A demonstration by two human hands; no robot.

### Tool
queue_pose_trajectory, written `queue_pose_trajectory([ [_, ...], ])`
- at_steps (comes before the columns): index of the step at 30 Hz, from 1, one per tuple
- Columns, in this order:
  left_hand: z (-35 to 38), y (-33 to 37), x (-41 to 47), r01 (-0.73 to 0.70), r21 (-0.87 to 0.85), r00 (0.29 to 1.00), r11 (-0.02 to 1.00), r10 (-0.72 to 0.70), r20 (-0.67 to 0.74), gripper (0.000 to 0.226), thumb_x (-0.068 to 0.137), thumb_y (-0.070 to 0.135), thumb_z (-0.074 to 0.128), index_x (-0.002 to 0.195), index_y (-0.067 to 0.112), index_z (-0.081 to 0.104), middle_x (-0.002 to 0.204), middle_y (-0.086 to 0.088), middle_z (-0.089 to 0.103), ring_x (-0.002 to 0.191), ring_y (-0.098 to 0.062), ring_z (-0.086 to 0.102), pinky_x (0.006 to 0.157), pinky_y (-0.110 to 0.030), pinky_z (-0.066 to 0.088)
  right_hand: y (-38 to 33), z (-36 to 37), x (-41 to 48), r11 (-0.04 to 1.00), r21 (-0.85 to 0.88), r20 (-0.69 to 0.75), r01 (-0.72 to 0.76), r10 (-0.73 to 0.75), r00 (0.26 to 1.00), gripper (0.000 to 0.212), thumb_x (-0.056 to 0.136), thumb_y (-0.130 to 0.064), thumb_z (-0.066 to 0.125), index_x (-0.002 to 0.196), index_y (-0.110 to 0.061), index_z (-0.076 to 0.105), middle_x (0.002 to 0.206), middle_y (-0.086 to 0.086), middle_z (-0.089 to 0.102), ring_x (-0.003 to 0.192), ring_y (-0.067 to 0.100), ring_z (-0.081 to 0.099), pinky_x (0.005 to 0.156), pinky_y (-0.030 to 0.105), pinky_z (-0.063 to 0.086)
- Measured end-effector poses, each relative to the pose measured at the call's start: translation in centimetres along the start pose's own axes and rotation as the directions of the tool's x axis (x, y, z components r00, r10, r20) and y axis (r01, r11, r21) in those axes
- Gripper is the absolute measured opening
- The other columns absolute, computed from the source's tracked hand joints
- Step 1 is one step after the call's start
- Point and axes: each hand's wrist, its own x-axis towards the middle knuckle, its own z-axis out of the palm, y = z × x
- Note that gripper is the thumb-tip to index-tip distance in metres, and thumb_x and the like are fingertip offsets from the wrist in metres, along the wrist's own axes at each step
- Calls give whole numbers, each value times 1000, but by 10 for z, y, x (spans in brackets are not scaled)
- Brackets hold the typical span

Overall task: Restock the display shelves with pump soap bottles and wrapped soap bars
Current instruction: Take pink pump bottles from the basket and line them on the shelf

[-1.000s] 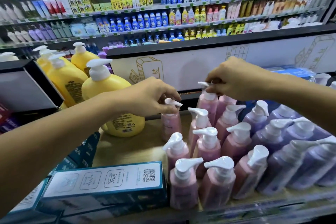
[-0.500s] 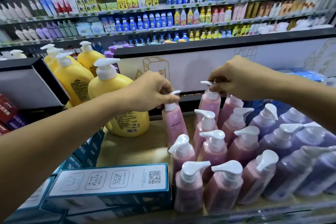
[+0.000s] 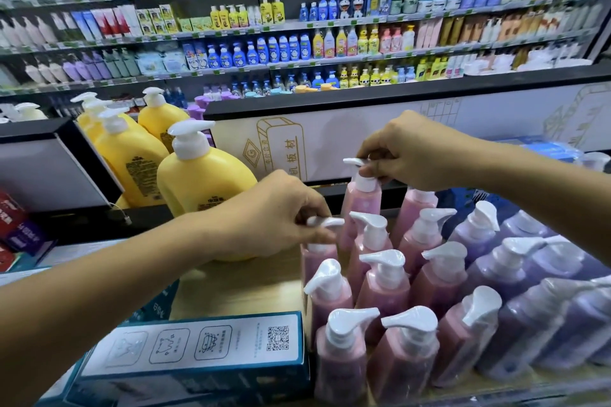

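Several pink pump soap bottles (image 3: 383, 287) stand in rows on a wooden display shelf (image 3: 238, 287), with purple pump bottles (image 3: 515, 274) to their right. My left hand (image 3: 274, 218) pinches the white pump head of a pink bottle (image 3: 317, 261) at the left edge of the pink group. My right hand (image 3: 406, 152) pinches the pump head of another pink bottle (image 3: 360, 205) in the back row, which stands higher than its neighbours. No wrapped soap bars can be made out.
Large yellow pump bottles (image 3: 201, 182) stand behind my left arm. Teal and white boxes (image 3: 205, 347) lie at the front left. A dark display stand (image 3: 56, 172) is at the left. Stocked shelves (image 3: 330, 43) fill the background.
My left hand has carried its pink bottle down and to the right, up against the pink group. My right hand still grips the back-row bottle's pump.
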Motion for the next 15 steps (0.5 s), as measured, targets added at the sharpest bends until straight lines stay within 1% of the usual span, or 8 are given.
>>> queue_pose_trajectory([
  [3, 5, 6, -4, -13, -80, 1000, 997, 13, -9, 26, 78, 41, 80, 87, 17, 76, 62, 7, 64, 63, -13, 59, 57, -24, 47, -5, 3, 1, 999, -23, 10, 36, -36, 999, 17, 92, -29, 68, 101, -17, 76, 66, -13, 65, 59, -2, 60, 53, 11, 37],
  [6, 7, 8, -5, -2, -62, 1000, 998, 2, -5, 27, 79, 46, 77, 88, 21, 75, 62, 10, 62, 61, -10, 57, 57, -22, 47, -6, 4, 1, 999, -37, 29, 40, -39, 999, 16, 93, -27, 67, 103, -17, 75, 66, -14, 63, 58, -3, 59, 53, 12, 35],
  [9, 5, 7, -3, 42, -54, 998, 998, -40, 37, 31, 81, 50, 73, 91, 20, 75, 68, 9, 66, 66, -11, 62, 62, -30, 51, -2, -2, -6, 998, -51, 25, 29, -28, 999, 15, 93, -26, 67, 102, -17, 76, 62, -16, 61, 59, -2, 60, 53, 13, 39],
  [10, 3, 7, -2, 48, -69, 998, 996, -44, 51, 33, 81, 52, 71, 91, 21, 75, 69, 8, 68, 67, -10, 63, 62, -30, 51, 0, -5, -9, 998, -55, 24, 25, -24, 999, 15, 92, -26, 68, 102, -18, 76, 62, -17, 61, 59, -1, 60, 54, 15, 41],
  [12, 3, 8, -1, 49, -114, 998, 992, -45, 39, 43, 84, 58, 61, 88, 18, 75, 66, 9, 67, 62, -5, 61, 59, -25, 50, 2, -6, -16, 998, -60, 21, 25, -24, 999, 15, 92, -27, 68, 102, -19, 76, 65, -16, 65, 61, 3, 62, 58, 22, 45],
  [13, 3, 8, 2, 60, -130, 998, 990, -60, 9, 50, 87, 60, 52, 87, 15, 73, 65, 7, 66, 59, -4, 58, 58, -27, 49, 2, -5, -20, 997, -66, 22, 30, -29, 999, 15, 92, -27, 68, 101, -19, 76, 69, -12, 69, 65, 8, 63, 62, 27, 49],
  [14, 4, 7, 6, 83, -132, 996, 988, -87, -28, 55, 89, 61, 45, 89, 12, 71, 67, 4, 66, 60, -7, 58, 61, -33, 50, 2, -2, -22, 997, -73, 28, 39, -37, 999, 15, 92, -27, 68, 101, -19, 76, 73, -8, 72, 68, 13, 64, 66, 30, 51],
  [15, 5, 5, 11, 112, -131, 991, 985, -120, -61, 54, 91, 58, 42, 97, 12, 70, 76, 1, 69, 67, -10, 61, 67, -36, 51, 1, 1, -22, 996, -76, 36, 49, -47, 998, 14, 92, -27, 67, 102, -20, 76, 76, -4, 73, 70, 15, 63, 69, 32, 51],
])
